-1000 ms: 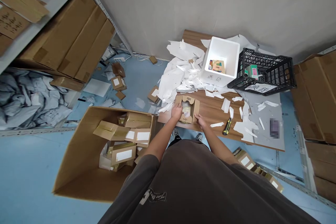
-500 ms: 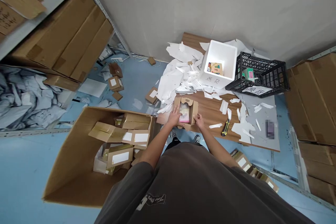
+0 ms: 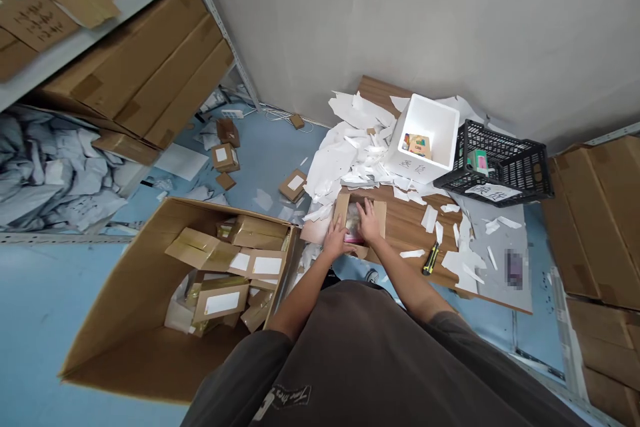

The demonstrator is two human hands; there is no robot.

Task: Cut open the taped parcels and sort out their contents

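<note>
while the left hand [image 3: 335,240] rested its spread fingers at the near edge of a plastic-wrapped pink item [image 3: 353,227], the right hand [image 3: 370,221] pressed on it from above, fingers slightly apart; whether either truly gripped it could not be told. the item sat in an open cardboard mailer box [image 3: 364,208] on a wooden table [image 3: 405,210], near a yellow utility knife [image 3: 431,259] and torn paper scraps [image 3: 345,163]. a white foam box [image 3: 425,137] and black plastic crate [image 3: 495,160] stood beyond.

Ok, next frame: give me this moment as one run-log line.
left grip: at cardboard carton | right grip: on plastic-wrapped item in carton | nearby: utility knife on wooden table
</note>
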